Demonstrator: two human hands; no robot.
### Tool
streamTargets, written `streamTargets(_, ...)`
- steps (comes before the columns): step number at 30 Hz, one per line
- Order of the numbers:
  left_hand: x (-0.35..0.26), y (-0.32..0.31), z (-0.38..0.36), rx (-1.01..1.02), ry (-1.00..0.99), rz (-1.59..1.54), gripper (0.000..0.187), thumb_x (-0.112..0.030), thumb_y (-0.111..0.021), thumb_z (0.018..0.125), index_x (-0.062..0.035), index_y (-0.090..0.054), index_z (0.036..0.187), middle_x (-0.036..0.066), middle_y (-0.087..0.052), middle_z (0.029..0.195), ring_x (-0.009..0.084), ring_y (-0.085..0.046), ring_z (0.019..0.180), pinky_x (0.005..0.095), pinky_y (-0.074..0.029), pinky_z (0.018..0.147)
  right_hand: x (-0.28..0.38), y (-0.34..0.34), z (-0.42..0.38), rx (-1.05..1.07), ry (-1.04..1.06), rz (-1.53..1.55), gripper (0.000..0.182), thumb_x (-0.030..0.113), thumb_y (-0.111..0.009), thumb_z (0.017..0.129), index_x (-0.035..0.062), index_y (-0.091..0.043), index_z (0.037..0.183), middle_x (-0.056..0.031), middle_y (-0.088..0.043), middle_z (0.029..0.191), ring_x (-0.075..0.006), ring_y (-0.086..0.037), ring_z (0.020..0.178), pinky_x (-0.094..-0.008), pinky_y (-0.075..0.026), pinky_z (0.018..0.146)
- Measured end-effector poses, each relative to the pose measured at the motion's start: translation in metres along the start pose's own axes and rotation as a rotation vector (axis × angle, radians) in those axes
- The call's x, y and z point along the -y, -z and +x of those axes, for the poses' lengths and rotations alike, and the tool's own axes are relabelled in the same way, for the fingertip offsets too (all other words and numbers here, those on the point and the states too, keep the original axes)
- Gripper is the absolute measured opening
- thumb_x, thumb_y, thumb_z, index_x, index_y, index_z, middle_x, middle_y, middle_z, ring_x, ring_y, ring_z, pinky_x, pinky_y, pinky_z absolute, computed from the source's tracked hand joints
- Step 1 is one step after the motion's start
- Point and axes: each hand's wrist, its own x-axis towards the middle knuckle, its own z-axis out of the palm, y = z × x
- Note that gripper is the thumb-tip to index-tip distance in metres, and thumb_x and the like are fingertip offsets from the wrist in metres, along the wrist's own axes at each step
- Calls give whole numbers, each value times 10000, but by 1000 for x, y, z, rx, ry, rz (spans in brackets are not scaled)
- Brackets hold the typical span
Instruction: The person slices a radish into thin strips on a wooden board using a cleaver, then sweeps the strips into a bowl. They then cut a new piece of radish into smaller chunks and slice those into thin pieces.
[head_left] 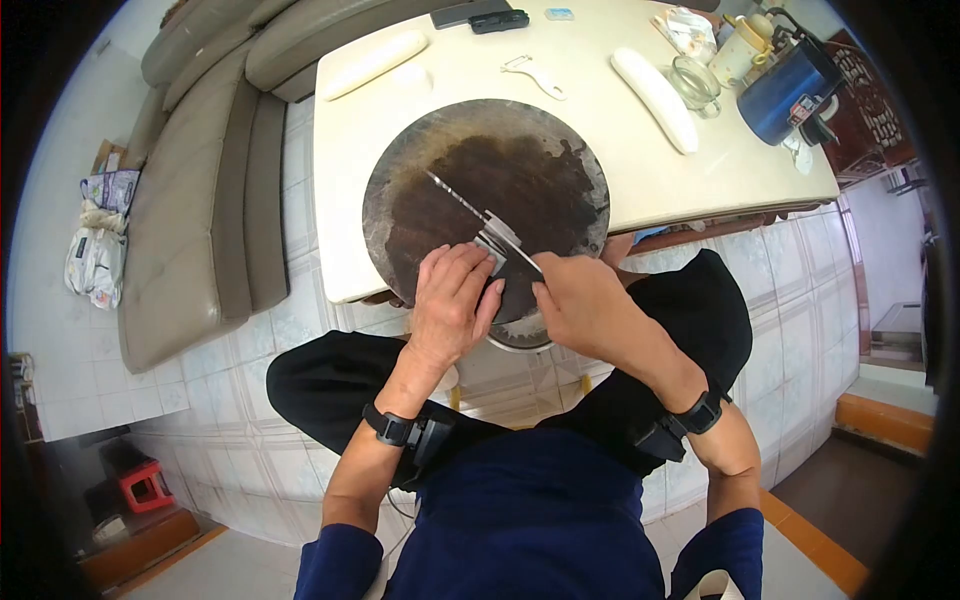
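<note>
A round dark cutting board (560, 150), wet in its middle, lies at the near edge of the pale table. My right hand (590, 305) is closed around a knife (512, 238), whose thin blade points up and to the left over the board. Beside the blade, my left hand (455, 298) has its fingers pressed together on a small greyish piece (490, 250). What exactly that piece is, I cannot make out. The knife's handle is mostly hidden in my right hand.
Long white vegetables (375, 65) (655, 100) lie left and right behind the board. A white peeler (535, 76), a glass cup (694, 84) and a blue kettle (790, 92) are on the table (480, 65). A grey sofa (190, 200) stands at left.
</note>
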Motion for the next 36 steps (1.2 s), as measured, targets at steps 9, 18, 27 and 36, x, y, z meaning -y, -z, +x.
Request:
streamTargets(9,-1,2,-1,22,24,-12,244,-56,-723,735,39,-658,950,142,-620,1013,314,-584,1019,461,-433,954,17,2,-16,43,87,-145,94,37,-587,742,-18,-536,799,-206,-624,683,-365,-659,649,-418,-526,581)
streamTargets(18,-2,7,-7,98,19,15,286,-71,-730,734,43,-657,986,162,-593,1074,336,-538,1088,484,-391,988,22,-20,7,-15,148,-166,120,61,-611,737,-24,-567,809,-190,-632,696,-363,-662,659,-421,-525,591)
streamTargets(27,-2,7,-14,143,28,49,348,-126,-728,757,38,-643,1052,157,-581,1114,321,-517,1126,483,-363,1007,27,-6,-21,20,81,-146,117,17,-562,763,-18,-502,857,-202,-606,725,-385,-631,658,-457,-499,576)
streamTargets(36,-4,7,-12,130,30,49,292,-110,-725,749,25,-643,994,154,-577,1086,330,-520,1106,491,-367,998,34,-15,-9,2,148,-212,135,8,-575,733,-16,-510,849,-188,-614,748,-364,-637,665,-431,-511,593)
